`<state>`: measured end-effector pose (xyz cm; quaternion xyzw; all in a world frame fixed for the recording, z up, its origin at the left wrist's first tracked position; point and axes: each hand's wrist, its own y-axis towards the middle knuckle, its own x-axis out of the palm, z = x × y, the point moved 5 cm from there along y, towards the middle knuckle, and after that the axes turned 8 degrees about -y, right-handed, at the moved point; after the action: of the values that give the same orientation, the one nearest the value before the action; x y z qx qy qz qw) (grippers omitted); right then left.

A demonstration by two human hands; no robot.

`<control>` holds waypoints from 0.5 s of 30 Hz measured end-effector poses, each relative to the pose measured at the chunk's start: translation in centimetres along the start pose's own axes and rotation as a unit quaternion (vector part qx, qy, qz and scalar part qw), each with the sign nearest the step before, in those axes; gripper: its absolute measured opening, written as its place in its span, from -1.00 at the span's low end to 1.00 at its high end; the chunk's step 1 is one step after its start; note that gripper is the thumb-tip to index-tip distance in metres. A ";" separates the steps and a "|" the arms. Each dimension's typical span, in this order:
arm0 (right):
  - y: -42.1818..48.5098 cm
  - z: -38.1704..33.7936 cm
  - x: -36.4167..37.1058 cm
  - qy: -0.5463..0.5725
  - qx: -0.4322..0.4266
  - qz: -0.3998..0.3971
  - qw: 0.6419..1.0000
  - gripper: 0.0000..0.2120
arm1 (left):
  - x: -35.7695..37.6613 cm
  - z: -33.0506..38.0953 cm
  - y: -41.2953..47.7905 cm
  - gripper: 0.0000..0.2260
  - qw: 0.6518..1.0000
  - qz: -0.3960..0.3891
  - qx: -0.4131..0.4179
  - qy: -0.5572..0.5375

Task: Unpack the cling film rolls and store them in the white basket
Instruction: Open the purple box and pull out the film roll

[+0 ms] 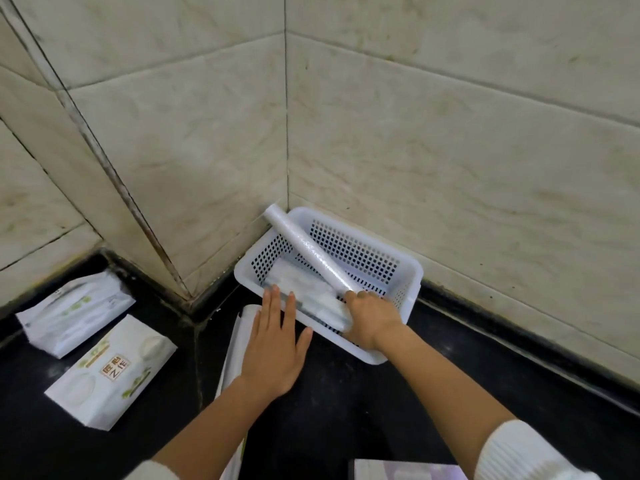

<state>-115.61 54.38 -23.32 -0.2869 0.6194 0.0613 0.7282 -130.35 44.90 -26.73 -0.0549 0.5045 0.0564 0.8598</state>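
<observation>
A white perforated basket (pixel 394 268) stands in the corner of the black counter against the tiled walls. My right hand (pixel 372 318) grips the near end of a cling film roll (pixel 304 247), which slants over the basket with its far end sticking out past the back left rim. More white rolls (pixel 304 289) lie on the basket's bottom. My left hand (pixel 277 341) rests flat with its fingers spread on the basket's near left rim, holding nothing.
Two white packages with green print (pixel 110 372) (pixel 74 315) lie on the counter at the left. Under my left forearm lies an emptied white wrapper (pixel 239 341). A pale box edge (pixel 405 471) shows at the bottom. Tiled walls close in behind and to the right.
</observation>
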 end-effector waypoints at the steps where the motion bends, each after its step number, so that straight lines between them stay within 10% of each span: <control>1: 0.0 0.4 0.0 0.027 -0.005 -0.008 1.000 -0.37 | 0.0 0.0 0.0 -0.38 1.000 -0.002 0.000 -0.004; 9: -0.8 0.5 0.8 0.131 -0.056 -0.089 0.986 -0.64 | -0.6 -0.1 0.1 -0.40 0.997 -0.036 -0.006 -0.074; 15: -3.0 -0.4 -2.7 0.236 -0.020 0.065 0.969 -0.72 | -6.0 -3.5 -3.3 -0.49 0.955 0.103 -0.064 -0.271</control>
<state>-115.26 52.44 -19.83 -0.2674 0.7896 0.0515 0.5499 -135.80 40.86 -23.10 -0.0404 0.2508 0.1901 0.9483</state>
